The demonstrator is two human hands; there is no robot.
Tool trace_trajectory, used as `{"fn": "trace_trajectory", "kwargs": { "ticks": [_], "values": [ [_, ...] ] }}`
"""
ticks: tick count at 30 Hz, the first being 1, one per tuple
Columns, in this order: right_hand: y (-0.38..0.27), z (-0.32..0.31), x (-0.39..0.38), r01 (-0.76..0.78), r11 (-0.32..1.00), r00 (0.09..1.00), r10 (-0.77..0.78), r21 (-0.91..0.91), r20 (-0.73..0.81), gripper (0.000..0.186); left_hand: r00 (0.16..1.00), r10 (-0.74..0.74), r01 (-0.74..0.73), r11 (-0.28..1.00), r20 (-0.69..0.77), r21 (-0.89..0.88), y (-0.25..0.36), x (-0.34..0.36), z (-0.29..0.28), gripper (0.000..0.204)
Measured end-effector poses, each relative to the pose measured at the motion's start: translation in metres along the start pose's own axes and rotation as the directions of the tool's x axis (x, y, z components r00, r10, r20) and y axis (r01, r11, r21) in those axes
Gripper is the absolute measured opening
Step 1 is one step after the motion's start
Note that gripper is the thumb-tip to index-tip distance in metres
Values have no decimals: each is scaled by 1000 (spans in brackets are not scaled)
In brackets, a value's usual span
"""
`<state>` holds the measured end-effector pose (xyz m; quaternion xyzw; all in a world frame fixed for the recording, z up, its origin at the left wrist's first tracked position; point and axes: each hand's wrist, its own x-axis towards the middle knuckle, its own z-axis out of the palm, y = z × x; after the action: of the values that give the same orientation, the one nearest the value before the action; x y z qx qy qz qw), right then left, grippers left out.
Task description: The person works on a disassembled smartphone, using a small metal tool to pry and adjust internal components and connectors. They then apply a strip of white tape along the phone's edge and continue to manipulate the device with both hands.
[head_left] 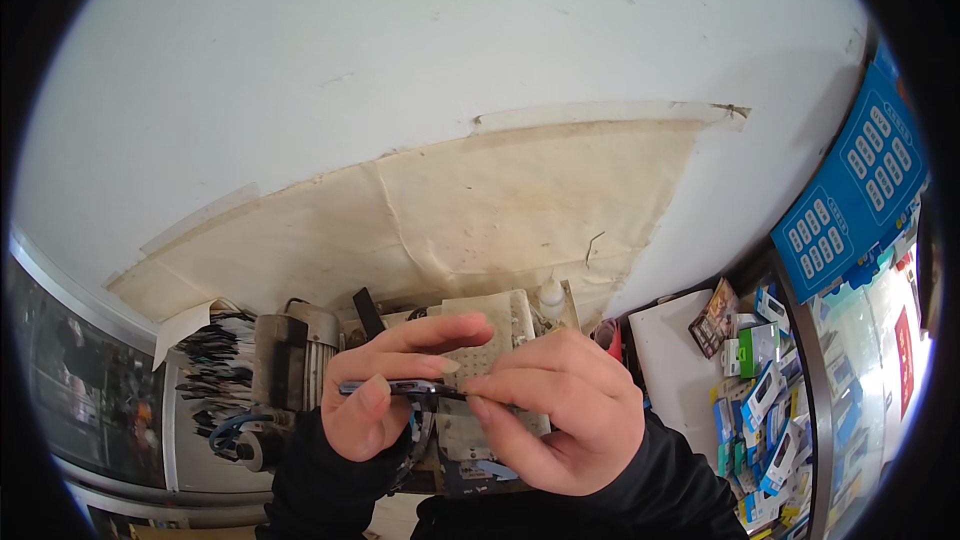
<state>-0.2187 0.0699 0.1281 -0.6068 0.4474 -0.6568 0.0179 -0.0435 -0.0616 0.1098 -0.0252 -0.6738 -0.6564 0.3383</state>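
My left hand point(388, 365) is closed round a thin, dark, flat device that looks like a smartphone point(408, 387), seen nearly edge-on. The thumb presses its near side while the fingers stretch along the far side. At the device's right end, my right hand point(575, 405) makes a pinch with thumb and forefinger. Whatever sits between those two fingertips is too small and hidden to name. Below the hands lies a worn, pale board with rows of small holes point(485, 365).
A grey motor-like machine point(318, 335) stands left of the hands, beside stacked thin dark packets point(222, 365). Behind the board is a small white bottle point(551, 295). Boxed goods point(770, 430) fill the right side under a blue sign point(850, 185). Yellowed paper point(530, 200) covers part of the wall.
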Motion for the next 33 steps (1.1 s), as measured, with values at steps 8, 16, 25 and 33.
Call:
{"fn": "trace_trajectory", "kwargs": {
  "ticks": [8,16,25,33],
  "values": [
    [0,1,1,18,1000,999,-18,18,28,31,998,-13,7,994,-56,-108,0,-1,3,43],
    [-1,4,2,37,999,999,-37,0,18,31,998,-11,3,992,-66,-129,1,-1,2,42],
    [-2,6,1,27,999,1000,-26,-26,17,31,997,-22,12,991,-77,-134,2,-2,1,43],
    [1,6,1,151,980,989,-149,-129,22,36,998,-26,24,999,-49,-48,2,-2,0,45]
  ]
}}
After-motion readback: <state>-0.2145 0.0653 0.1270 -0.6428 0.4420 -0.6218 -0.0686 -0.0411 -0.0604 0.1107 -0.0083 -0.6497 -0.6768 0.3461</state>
